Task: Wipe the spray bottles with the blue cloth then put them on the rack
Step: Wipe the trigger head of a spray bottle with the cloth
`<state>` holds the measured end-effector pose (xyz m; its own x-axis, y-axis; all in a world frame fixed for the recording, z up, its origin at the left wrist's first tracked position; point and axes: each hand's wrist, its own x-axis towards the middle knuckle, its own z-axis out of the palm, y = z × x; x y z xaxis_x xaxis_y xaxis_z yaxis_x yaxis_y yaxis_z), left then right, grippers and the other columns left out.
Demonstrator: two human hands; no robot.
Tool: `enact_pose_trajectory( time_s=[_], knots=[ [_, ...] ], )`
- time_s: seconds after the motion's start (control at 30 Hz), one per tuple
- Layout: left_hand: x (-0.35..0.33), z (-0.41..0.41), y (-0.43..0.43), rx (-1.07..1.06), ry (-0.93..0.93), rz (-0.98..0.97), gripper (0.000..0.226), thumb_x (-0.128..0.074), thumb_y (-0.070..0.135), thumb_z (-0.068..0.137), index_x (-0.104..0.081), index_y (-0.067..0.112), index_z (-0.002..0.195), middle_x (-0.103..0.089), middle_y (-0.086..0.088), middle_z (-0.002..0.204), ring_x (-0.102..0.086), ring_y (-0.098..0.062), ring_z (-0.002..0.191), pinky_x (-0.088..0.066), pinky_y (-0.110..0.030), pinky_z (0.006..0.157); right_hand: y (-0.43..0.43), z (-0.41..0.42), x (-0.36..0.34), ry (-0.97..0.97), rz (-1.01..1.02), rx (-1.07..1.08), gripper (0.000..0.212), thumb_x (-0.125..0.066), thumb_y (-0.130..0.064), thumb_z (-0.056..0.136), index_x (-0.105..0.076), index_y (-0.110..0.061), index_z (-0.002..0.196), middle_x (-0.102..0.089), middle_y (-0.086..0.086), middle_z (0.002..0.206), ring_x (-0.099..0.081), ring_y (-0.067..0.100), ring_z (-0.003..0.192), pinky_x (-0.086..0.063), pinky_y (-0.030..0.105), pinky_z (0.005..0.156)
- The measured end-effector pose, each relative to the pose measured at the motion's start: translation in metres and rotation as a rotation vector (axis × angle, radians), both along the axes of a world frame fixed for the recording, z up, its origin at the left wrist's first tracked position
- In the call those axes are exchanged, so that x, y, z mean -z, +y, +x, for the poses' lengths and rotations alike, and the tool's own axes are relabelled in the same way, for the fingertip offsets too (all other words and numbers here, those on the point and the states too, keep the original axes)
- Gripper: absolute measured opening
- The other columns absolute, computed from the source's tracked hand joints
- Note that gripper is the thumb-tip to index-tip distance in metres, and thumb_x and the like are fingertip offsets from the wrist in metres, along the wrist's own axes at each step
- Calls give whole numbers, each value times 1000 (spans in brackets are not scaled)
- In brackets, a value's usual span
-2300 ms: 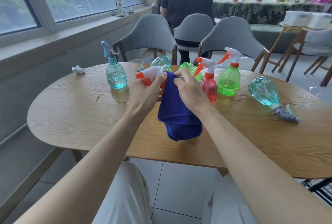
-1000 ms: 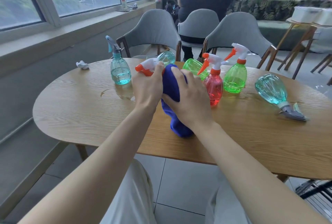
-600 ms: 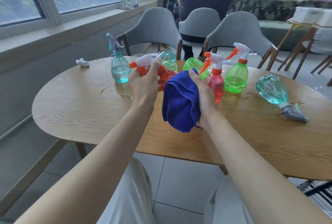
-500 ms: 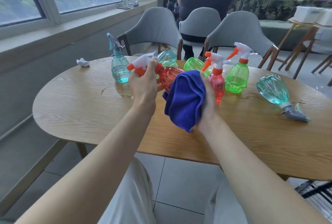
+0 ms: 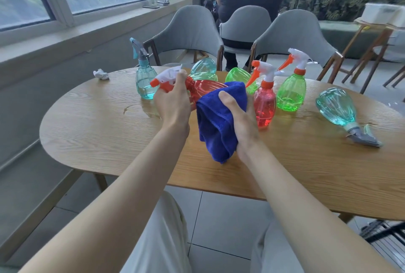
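Now, wiping over the wooden table (image 5: pixel 98 132).
Left hand (image 5: pixel 173 104) grips the red plastic spray bottle (image 5: pixel 207 87) by its neck; right hand (image 5: pixel 244 119) clamps the blue terry cloth (image 5: pixel 215 126) against it.

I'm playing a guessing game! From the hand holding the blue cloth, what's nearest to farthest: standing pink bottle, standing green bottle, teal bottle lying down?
1. Standing pink bottle, right beside the right hand.
2. Standing green bottle, just behind and right of it.
3. Lying teal bottle, far out on the right.
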<state>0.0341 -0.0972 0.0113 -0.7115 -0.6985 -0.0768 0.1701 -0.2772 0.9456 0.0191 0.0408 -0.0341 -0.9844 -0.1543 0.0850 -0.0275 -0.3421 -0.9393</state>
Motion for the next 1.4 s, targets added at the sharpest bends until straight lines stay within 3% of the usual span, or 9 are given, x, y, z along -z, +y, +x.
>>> enact_pose_trajectory(
  time_s=[0.1, 0.3, 0.4, 0.53, 0.67, 0.87, 0.97, 1.13, 1.4],
  knots=[
    [-1, 2, 3, 41, 75, -67, 18, -77, 33, 96, -71, 17, 93, -78, -8, 89, -79, -25, 82, -68, -42, 72, 1, -3, 2, -192, -150, -97, 62, -75, -62, 86, -71, -16, 128, -72, 17, 128, -67, 40, 124, -47, 61, 113],
    [6, -5, 8, 108, 118, -4, 41, -81, 43, 94, -71, 15, 123, -80, -7, 111, -80, -19, 87, -61, -25, 64, -4, -1, 5, -189, -269, -108, 86, -80, -56, 82, -55, -2, 143, -58, 32, 143, -54, 54, 134, -41, 66, 115],
    [9, -14, 8, 161, 7, 40, 47, -70, 55, 99, -65, 18, 128, -78, -5, 115, -79, -21, 98, -65, -31, 73, -6, 1, -2, -115, -175, 61, 64, -84, -39, 78, -63, -16, 134, -70, 15, 115, -72, 37, 103, -58, 56, 95],
    [2, -18, 5, 267, -223, -8, 29, -56, 52, 106, -55, 28, 122, -68, 0, 113, -71, -24, 100, -64, -42, 92, -3, 1, -1, 78, -37, 113, 50, -86, -26, 77, -67, -39, 121, -67, 9, 114, -71, 39, 91, -61, 68, 75],
    [3, -22, -4, 252, -263, 17, 63, -70, 53, 89, -56, 25, 145, -73, -3, 127, -74, -26, 107, -61, -34, 67, -7, -3, 5, 276, 165, 82, 67, -88, -26, 72, -58, -39, 130, -66, -1, 126, -68, 39, 110, -59, 64, 88],
    [9, -18, -4, 201, -235, 14, 21, -59, 35, 96, -63, 15, 94, -67, -5, 90, -63, -23, 79, -49, -33, 66, -7, 2, 4, 305, 248, 70, 51, -85, -36, 81, -65, -29, 127, -70, -2, 123, -69, 23, 112, -56, 53, 102],
    [9, -16, 0, 175, -94, -23, 13, -57, 29, 97, -57, 17, 96, -56, -1, 80, -55, -19, 70, -47, -34, 64, -6, -2, -2, 99, 153, 25, 45, -82, -49, 82, -72, -21, 116, -73, 16, 116, -72, 37, 107, -55, 61, 101],
    [4, -13, 4, 177, 74, -156, 9, -59, 22, 99, -64, 16, 105, -65, 13, 82, -60, -8, 70, -53, -30, 69, -4, -2, 3, -254, -103, -253, 80, -71, -67, 87, -67, -1, 132, -69, 27, 131, -64, 48, 124, -46, 64, 113],
    [3, -13, 2, 133, 11, -154, 5, -59, 22, 97, -57, 18, 98, -56, 1, 77, -54, -14, 63, -50, -35, 66, -9, -1, 6, -16, 38, -45, 51, -90, -43, 82, -67, -18, 119, -75, 13, 113, -75, 32, 101, -58, 60, 99]
  ],
)
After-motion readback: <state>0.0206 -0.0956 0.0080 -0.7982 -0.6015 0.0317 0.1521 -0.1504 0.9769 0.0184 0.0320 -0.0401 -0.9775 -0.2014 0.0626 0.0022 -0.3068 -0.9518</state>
